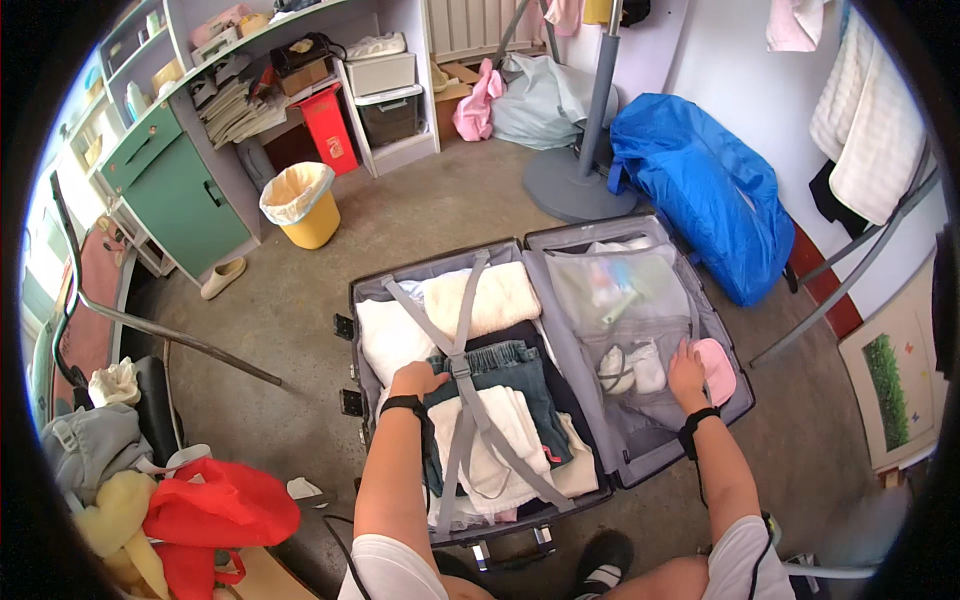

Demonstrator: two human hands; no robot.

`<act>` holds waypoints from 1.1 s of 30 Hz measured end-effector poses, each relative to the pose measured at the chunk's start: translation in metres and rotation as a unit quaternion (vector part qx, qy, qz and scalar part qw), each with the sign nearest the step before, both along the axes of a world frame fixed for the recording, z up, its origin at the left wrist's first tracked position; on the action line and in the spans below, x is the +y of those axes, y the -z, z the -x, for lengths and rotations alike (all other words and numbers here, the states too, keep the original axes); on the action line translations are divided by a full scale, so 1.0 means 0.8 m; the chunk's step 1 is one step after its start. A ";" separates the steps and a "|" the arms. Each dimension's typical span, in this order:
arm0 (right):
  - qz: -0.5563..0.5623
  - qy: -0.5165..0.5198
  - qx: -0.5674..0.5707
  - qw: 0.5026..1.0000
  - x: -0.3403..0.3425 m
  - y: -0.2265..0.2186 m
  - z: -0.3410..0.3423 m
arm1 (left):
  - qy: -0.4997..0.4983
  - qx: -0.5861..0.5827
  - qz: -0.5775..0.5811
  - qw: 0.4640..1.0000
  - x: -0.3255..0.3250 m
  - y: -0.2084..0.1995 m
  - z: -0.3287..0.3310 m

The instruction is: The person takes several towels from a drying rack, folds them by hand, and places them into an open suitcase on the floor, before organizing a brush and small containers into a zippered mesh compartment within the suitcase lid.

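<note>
A suitcase (520,243) lies open on the floor in front of me. In its left half, crossed grey straps with a buckle (459,366) run over folded jeans (535,385), a white towel (485,440) and a cream fluffy bundle (490,300). My left hand (415,378) rests on the clothes beside the buckle, thumb toward it; its other fingers are mostly hidden. My right hand (687,378) lies over the mesh divider of the right half, fingers stretched out. Beside it is a pink case (714,371). White rolled items (648,367) and a clear pouch (605,285) show in that half.
A blue bag (700,190) and a grey pole stand (575,185) are beyond the suitcase. A yellow bin (312,215) stands near a green cabinet (180,190). A red bag (220,510) lies at the lower left. A metal rack's legs (840,290) reach the floor at right.
</note>
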State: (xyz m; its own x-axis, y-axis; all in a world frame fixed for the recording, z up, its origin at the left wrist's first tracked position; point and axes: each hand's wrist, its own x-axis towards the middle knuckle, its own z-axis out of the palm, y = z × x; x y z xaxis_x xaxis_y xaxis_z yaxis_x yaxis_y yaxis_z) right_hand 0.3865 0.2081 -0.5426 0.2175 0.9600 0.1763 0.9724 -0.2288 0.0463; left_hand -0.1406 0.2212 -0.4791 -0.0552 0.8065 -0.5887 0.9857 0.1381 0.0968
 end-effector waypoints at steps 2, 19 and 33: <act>0.001 -0.009 -0.006 1.000 0.000 -0.007 0.004 | 0.005 -0.002 -0.048 0.999 0.001 -0.002 -0.007; 0.083 -0.008 -0.019 0.996 0.006 -0.019 0.025 | 0.029 -0.021 -0.068 0.997 0.014 0.028 -0.004; 0.059 -0.019 -0.018 0.998 0.004 -0.012 0.029 | 0.055 -0.021 -0.046 0.997 0.019 0.038 -0.004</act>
